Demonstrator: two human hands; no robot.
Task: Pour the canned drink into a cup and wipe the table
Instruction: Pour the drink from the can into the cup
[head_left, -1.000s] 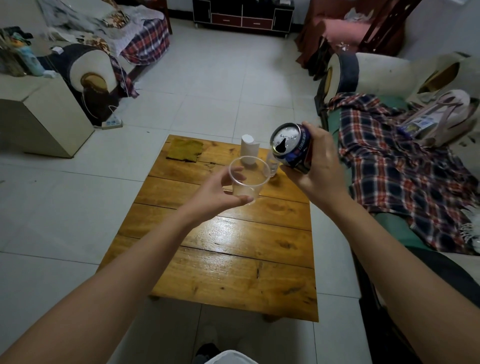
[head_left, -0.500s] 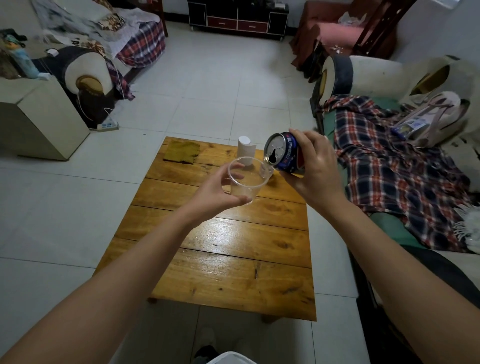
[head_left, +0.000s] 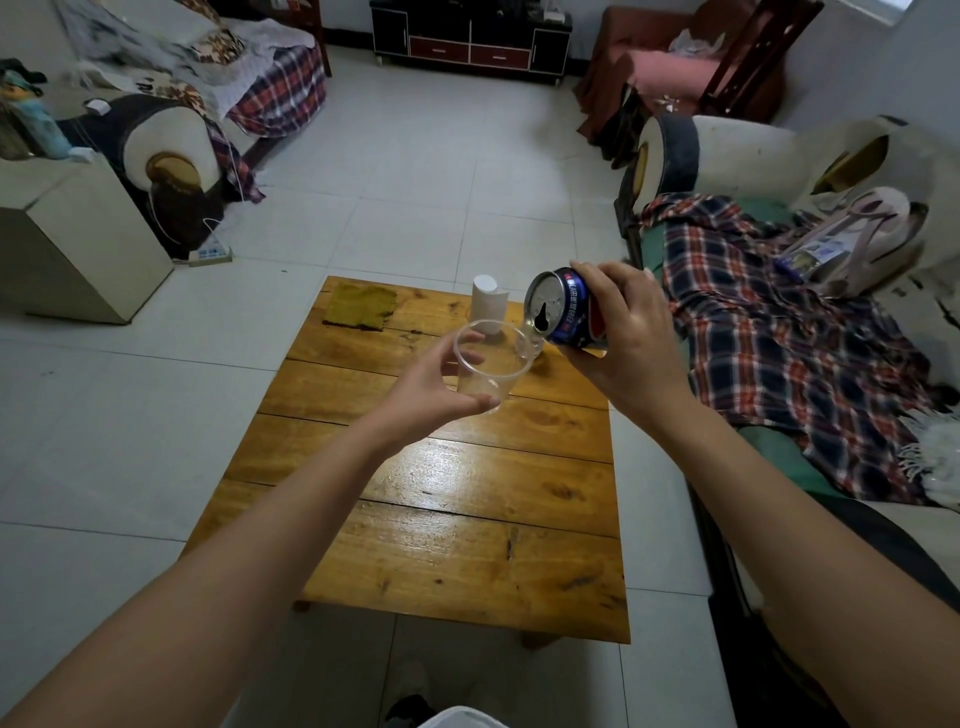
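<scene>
Both hands were up over the counter (head_left: 467, 525): left hand (head_left: 431, 387) wrapped round clear cup (head_left: 491, 364), right hand (head_left: 631, 340) gripped blue can (head_left: 563, 306) tilted w/ mouth at cup rim, liquid trickling in; cloth (head_left: 361, 306) & white bottle (head_left: 487, 301) beyond left hand.

A single head-worn wide-angle view looks forward and down from above the near edge of the wooden surface (head_left: 447, 545). Both forearms reach in from the bottom corners, close to the lens. Tiled floor (head_left: 415, 171) and sofas fill the far field.
</scene>
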